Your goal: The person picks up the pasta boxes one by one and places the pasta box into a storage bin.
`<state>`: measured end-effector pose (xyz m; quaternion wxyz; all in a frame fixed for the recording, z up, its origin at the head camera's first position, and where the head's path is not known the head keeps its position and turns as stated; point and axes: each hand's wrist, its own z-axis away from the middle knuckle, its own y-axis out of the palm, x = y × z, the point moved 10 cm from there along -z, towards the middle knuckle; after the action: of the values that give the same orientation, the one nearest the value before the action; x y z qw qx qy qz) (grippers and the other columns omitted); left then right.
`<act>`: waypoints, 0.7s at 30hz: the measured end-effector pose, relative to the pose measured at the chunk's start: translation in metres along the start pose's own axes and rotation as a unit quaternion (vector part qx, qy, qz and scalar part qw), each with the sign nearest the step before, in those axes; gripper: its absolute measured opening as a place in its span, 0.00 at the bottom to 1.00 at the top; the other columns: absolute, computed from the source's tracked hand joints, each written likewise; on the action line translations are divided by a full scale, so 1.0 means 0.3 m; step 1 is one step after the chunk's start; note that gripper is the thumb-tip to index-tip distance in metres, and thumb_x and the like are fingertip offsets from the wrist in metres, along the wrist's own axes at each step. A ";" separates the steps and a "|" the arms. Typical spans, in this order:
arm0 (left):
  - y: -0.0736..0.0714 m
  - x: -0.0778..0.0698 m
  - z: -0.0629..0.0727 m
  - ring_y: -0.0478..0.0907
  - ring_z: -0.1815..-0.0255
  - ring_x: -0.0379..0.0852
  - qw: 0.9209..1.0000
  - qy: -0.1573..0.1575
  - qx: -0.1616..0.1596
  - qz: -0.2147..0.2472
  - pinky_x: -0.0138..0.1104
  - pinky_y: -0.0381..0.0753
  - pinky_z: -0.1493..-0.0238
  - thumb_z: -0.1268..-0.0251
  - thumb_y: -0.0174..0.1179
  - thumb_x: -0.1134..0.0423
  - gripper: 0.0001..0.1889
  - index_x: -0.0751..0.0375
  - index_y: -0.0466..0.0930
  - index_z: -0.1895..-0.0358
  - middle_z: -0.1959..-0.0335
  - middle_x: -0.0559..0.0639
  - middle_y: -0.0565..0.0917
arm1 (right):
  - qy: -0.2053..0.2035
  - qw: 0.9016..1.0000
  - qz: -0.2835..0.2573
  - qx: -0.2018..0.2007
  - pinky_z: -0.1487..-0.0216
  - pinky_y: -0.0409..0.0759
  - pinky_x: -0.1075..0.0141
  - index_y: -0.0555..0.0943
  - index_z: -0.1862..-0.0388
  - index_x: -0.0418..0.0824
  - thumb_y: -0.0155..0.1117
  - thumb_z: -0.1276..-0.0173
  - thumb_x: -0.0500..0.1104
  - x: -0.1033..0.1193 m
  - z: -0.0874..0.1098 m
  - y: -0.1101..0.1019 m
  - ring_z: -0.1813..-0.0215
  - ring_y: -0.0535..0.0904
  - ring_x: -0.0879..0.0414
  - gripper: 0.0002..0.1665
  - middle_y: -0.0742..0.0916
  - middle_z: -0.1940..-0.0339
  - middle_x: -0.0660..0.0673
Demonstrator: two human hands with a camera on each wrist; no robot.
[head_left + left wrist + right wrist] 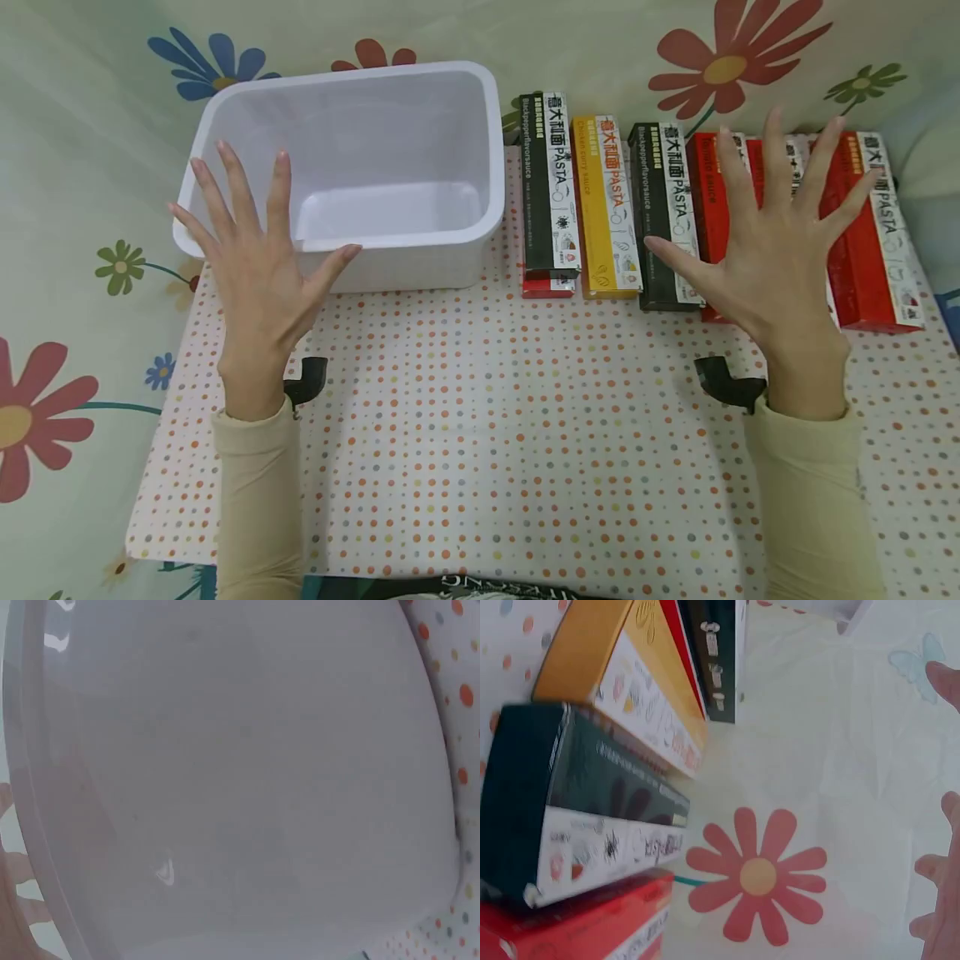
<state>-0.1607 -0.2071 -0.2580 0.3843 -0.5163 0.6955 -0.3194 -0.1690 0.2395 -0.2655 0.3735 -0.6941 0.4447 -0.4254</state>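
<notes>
With fingers spread wide, my left hand [258,275] hovers over the near left rim of a white plastic bin [405,262]. The bin's inside shows no contents. In the left wrist view the bin's outer wall [255,772] fills most of the picture, and a few fingers [15,900] show at the left edge. My right hand [780,250], also spread and holding nothing, is above the red pasta boxes [870,242] and partly hides them. Beside it stand a black pasta box [663,225], a yellow pasta box [603,208] and another black pasta box [547,183].
Under the left black box the end of a red box [547,287] sticks out. The table [495,433] has a dotted cover. A flowered cloth [585,42] hangs behind the bin and boxes. A black wrist mount [306,379] is on the left wrist, another [727,385] on the right.
</notes>
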 end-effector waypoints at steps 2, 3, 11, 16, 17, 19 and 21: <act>-0.005 -0.010 0.008 0.33 0.14 0.65 1.000 -0.008 -0.006 0.008 0.62 0.18 0.21 0.42 0.30 0.11 0.57 0.41 0.50 0.15 0.14 0.64 0.44 | 0.001 1.000 -0.009 -0.001 0.26 0.18 0.27 0.47 0.12 0.57 0.34 0.43 0.91 0.005 0.008 0.008 0.14 0.30 0.36 0.67 0.44 0.11 0.45; -0.011 -0.014 0.013 0.33 0.14 0.65 1.000 -0.015 -0.011 0.016 0.60 0.18 0.20 0.41 0.31 0.12 0.56 0.43 0.51 0.15 0.14 0.64 0.44 | 0.001 1.000 -0.016 -0.001 0.25 0.17 0.28 0.48 0.12 0.56 0.34 0.42 0.91 0.009 0.013 0.013 0.14 0.30 0.36 0.67 0.45 0.11 0.45; -0.133 0.036 0.103 0.42 0.13 0.51 0.978 -0.149 -0.111 0.089 0.45 0.35 0.16 0.36 0.44 0.18 0.54 0.52 0.55 0.16 0.14 0.56 0.50 | -0.009 0.999 -0.045 0.007 0.24 0.18 0.30 0.50 0.12 0.52 0.36 0.39 0.88 0.052 0.050 0.055 0.13 0.29 0.41 0.65 0.46 0.11 0.45; -0.152 0.086 0.191 0.58 0.26 0.40 0.949 -0.219 -0.161 0.160 0.36 0.60 0.25 0.33 0.57 0.28 0.53 0.57 0.51 0.15 0.25 0.53 0.65 | -0.020 0.998 -0.051 0.002 0.23 0.18 0.32 0.51 0.13 0.49 0.36 0.37 0.87 0.086 0.051 0.067 0.13 0.30 0.39 0.65 0.47 0.11 0.43; -0.144 0.094 0.201 0.60 0.30 0.39 0.944 -0.231 -0.158 0.175 0.34 0.64 0.29 0.32 0.58 0.31 0.52 0.57 0.50 0.15 0.29 0.52 0.66 | -0.021 0.998 -0.053 0.003 0.23 0.18 0.32 0.51 0.13 0.49 0.36 0.37 0.87 0.093 0.050 0.069 0.13 0.31 0.39 0.64 0.47 0.11 0.42; -0.119 0.108 0.217 0.64 0.38 0.38 0.932 -0.258 -0.144 0.209 0.32 0.70 0.36 0.31 0.61 0.36 0.50 0.55 0.48 0.15 0.34 0.51 0.67 | -0.023 0.998 -0.053 0.004 0.22 0.19 0.31 0.50 0.13 0.49 0.36 0.37 0.87 0.106 0.048 0.072 0.13 0.31 0.39 0.64 0.47 0.11 0.42; -0.086 0.114 0.227 0.67 0.42 0.38 0.918 -0.284 -0.122 0.249 0.30 0.74 0.42 0.29 0.62 0.40 0.48 0.51 0.48 0.15 0.37 0.50 0.66 | -0.027 0.998 -0.054 0.003 0.22 0.20 0.31 0.50 0.13 0.49 0.36 0.37 0.87 0.117 0.046 0.072 0.13 0.31 0.38 0.64 0.48 0.12 0.41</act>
<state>-0.0954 -0.2502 -0.2775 0.5668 -0.4382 0.6968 0.0340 -0.1543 0.2015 -0.2806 0.3641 -0.7272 0.3952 -0.4271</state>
